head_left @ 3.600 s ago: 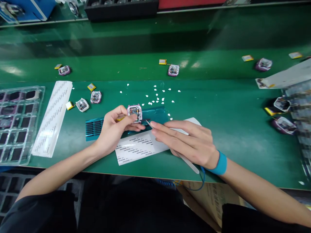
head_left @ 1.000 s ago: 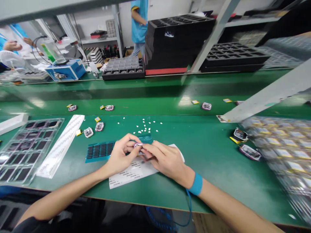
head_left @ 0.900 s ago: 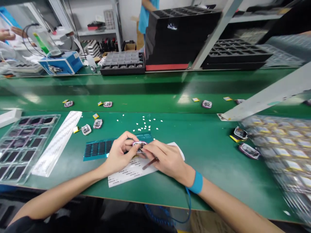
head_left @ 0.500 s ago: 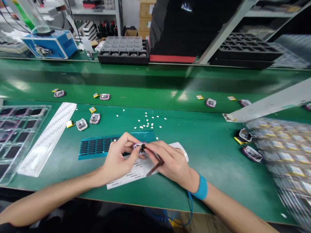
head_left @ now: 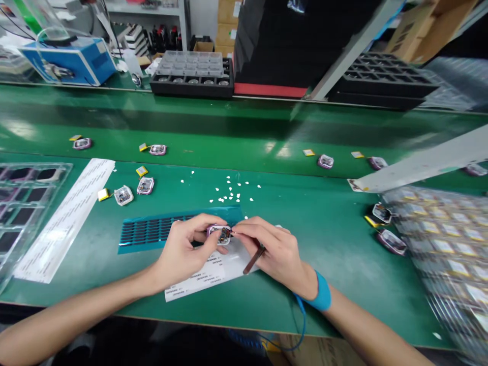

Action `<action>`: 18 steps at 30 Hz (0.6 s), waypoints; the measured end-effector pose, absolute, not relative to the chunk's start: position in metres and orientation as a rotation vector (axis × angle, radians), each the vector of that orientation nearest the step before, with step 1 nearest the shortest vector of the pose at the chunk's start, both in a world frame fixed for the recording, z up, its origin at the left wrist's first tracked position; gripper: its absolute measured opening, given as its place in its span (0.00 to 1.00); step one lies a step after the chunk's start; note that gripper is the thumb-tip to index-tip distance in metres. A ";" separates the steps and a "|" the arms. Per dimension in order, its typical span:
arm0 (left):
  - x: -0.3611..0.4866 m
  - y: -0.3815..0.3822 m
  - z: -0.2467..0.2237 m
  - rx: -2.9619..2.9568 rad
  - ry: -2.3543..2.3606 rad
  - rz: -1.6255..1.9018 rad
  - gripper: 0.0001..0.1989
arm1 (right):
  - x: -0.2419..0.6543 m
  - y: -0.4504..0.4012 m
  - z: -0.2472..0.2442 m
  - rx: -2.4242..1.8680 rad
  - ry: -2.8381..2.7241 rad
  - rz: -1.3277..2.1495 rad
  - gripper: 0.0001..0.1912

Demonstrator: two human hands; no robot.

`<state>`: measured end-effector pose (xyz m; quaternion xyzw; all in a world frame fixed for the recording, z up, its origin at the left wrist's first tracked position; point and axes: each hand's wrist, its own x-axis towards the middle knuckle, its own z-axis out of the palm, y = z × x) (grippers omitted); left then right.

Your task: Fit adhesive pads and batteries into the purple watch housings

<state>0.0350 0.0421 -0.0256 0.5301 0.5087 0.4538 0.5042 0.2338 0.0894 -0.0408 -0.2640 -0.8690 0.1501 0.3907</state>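
Between the thumb and fingers of my left hand (head_left: 190,246) is a small purple-and-white watch case (head_left: 221,235), its inner circuitry facing up. My right hand (head_left: 272,251) is closed around dark tweezers (head_left: 253,260), whose back end points down toward the bench. The right fingertips are just to the right of the case; whether they also pinch something tiny I cannot make out. Beneath both hands lies a white printed backing sheet (head_left: 190,284). A blue film with rows of black strips (head_left: 143,233) lies left of and behind the left hand.
Small white pieces (head_left: 231,196) are scattered behind my hands. Open cases with yellow batteries (head_left: 124,195) lie at left, and others (head_left: 326,161) along the green belt (head_left: 229,127). Clear trays stand left (head_left: 23,218) and right (head_left: 453,244). A white post (head_left: 419,157) slants in from the right.
My right hand has moved slightly right, away from the case, with the tweezers. More of the case's circuitry shows. The cases on the belt appear shifted slightly left as the view changed.
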 end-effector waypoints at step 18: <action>0.031 0.049 -0.020 0.961 1.083 0.966 0.08 | 0.245 0.100 -0.043 -0.758 -2.420 -0.153 0.17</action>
